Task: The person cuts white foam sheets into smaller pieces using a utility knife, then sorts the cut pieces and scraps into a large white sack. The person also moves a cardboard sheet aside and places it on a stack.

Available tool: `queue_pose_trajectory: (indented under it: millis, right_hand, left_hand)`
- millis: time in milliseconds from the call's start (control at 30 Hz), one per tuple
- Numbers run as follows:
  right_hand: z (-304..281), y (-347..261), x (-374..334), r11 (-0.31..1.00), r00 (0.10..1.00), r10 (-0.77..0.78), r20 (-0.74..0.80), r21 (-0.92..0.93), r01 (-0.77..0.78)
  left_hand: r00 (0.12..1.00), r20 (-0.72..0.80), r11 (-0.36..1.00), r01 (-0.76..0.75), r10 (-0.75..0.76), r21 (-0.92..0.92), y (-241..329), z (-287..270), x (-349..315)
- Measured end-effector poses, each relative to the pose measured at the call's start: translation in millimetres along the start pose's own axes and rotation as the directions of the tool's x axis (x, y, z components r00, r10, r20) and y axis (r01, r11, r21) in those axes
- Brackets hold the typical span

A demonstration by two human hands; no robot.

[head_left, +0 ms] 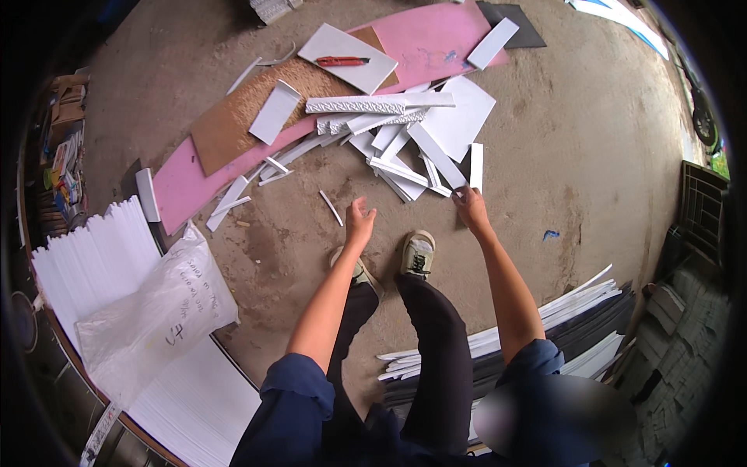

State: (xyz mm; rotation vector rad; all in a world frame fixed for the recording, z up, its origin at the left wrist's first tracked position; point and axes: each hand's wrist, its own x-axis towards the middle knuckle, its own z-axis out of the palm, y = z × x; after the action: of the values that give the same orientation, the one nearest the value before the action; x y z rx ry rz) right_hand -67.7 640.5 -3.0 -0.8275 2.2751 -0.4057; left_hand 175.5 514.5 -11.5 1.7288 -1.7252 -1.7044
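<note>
My right hand (471, 210) is closed on the near end of a long white foam board strip (437, 154), which slants away across a loose pile of similar pieces. My left hand (359, 224) hovers over the floor with its fingers loosely bent and apart, holding nothing. Beside it on the floor lies a thin white sliver (331, 208). The pile holds several white strips, a large white sheet (459, 117) and pieces with a patterned edge (356, 104). Behind it, a red utility knife (342, 61) rests on a white board (366, 71).
A pink sheet (436, 35) and a brown board strewn with crumbs (233, 128) lie beyond the pile. On the left, a filled white sack (167, 307) sits on stacked white sheets (97, 261). Long white strips (568, 303) lie by my right leg. My shoes (419, 253) stand near the pile.
</note>
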Motion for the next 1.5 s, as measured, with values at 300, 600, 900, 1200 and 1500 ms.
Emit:
queue_pose_trajectory:
  millis: [300, 600, 900, 1200, 1500]
  right_hand:
    - [129.4, 25.8, 123.2, 0.945, 0.907, -0.265, -0.326, -0.277, 0.177]
    - [147.9, 31.3, 135.6, 0.861, 0.847, -0.379, -0.373, -0.479, 0.174]
    - [98.2, 16.3, 137.3, 0.929, 0.927, -0.354, -0.122, -0.162, 0.333]
    - [15.8, 38.9, 116.2, 0.913, 0.931, -0.219, 0.291, -0.277, 0.301]
    - [-2.6, 127.0, 91.5, 0.994, 0.988, 0.054, 0.147, 0.09, -0.068]
  left_hand:
    - [0.764, -0.127, 0.69, -0.481, 0.633, 0.54, -53.1, 90.8, 148.4]
    - [0.908, -0.074, 0.604, -0.211, 0.412, 0.769, -36.4, 133.5, 211.6]
    - [0.949, 0.143, 0.586, -0.287, 0.28, 0.758, -10.3, 78.3, 201.2]
    - [0.946, 0.301, 0.377, -0.325, 0.121, 0.867, 0.5, 0.3, 176.4]
    - [0.919, 0.335, 0.284, -0.385, 0.209, 0.878, -58.7, 34.8, 161.7]
